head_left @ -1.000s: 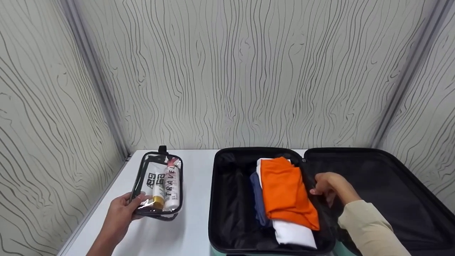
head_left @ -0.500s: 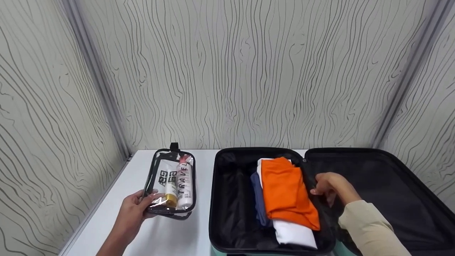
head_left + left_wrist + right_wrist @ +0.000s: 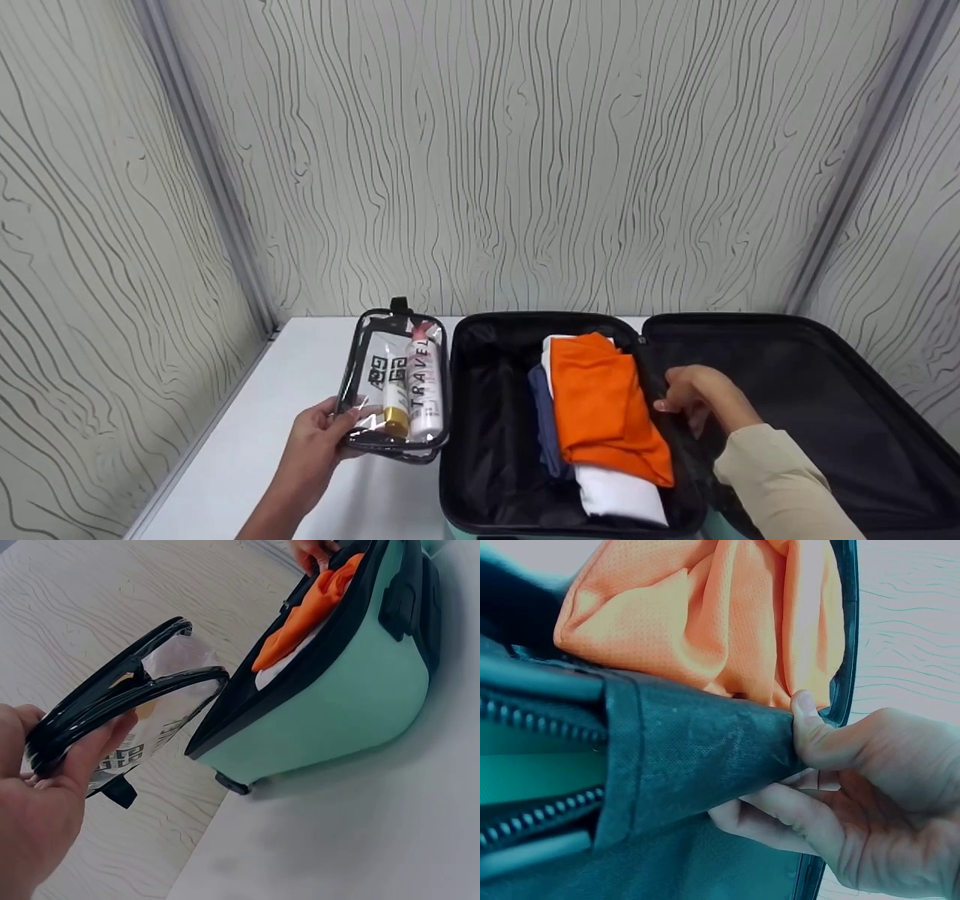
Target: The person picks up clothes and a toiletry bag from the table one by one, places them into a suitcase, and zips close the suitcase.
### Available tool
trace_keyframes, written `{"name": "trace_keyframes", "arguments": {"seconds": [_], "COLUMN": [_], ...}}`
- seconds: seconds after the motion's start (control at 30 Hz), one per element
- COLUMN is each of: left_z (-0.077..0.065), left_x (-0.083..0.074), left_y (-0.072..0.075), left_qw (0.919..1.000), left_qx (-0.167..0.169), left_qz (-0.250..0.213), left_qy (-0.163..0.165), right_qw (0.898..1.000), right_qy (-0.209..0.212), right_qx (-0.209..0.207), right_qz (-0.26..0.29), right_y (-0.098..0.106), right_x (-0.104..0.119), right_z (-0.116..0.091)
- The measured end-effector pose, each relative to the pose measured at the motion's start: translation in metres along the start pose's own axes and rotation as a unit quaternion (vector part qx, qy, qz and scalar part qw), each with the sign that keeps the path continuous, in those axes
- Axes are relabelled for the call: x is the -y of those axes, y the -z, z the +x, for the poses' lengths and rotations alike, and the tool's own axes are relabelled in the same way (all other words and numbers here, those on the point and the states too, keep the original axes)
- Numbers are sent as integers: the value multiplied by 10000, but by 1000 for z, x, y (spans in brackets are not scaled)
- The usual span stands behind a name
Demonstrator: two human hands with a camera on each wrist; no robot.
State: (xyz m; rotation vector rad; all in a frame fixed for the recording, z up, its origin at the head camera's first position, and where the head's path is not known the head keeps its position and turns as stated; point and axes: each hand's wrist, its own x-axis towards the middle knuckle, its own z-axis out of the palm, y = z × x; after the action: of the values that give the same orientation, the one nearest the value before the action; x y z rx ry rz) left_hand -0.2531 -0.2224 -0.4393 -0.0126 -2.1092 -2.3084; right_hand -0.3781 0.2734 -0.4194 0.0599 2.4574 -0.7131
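My left hand (image 3: pixel 319 439) holds a clear toiletry bag (image 3: pixel 364 397) with black trim by its lower left edge, thumb on the front. Inside it show a white tube with a gold cap (image 3: pixel 396 409) and a white bottle (image 3: pixel 425 390) under the word TRAVEL. The bag is raised above the table, right at the left rim of an open suitcase (image 3: pixel 448 480). My right hand (image 3: pixel 701 394) pinches the black fabric hinge strip (image 3: pixel 705 750) between the suitcase halves, beside a folded orange garment (image 3: pixel 596 405).
White (image 3: pixel 619 491) and blue folded clothes (image 3: pixel 547 427) lie with the orange one in the suitcase's right part. The suitcase lid (image 3: pixel 810 390) lies open at the right. Patterned wall panels (image 3: pixel 480 150) stand behind the white table (image 3: pixel 225 480) and at both sides.
My left hand has carried the toiletry bag to the right, from over the left of the table up to the suitcase's edge. My right hand has stayed in place.
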Motion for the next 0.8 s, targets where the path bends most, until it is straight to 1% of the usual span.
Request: {"name": "trace_keyframes", "arguments": {"seconds": [0.07,0.17,0.3,0.5,0.8], "left_z": [1,1,3,5,11], "left_x": [-1,-1,1,5,13], "left_y": [-6,-15,-26,-45,-72], "left_qw": [10000,9999,9992,9979,9947], "left_qx": [29,122,363,616,1002], "left_qz": [50,1,-118,-103,-205], "left_qy": [-1,-23,-94,-164,-95], "right_qw": [10000,9998,9995,9996,9996], "right_qy": [-7,-8,-14,10,15], "right_qx": [-31,-76,-143,-181,-196], "right_qz": [-34,-168,-284,-219,-185], "right_y": [0,0,-1,-2,-3], "right_x": [0,0,1,1,0], "right_z": [1,2,1,-1,-1]}}
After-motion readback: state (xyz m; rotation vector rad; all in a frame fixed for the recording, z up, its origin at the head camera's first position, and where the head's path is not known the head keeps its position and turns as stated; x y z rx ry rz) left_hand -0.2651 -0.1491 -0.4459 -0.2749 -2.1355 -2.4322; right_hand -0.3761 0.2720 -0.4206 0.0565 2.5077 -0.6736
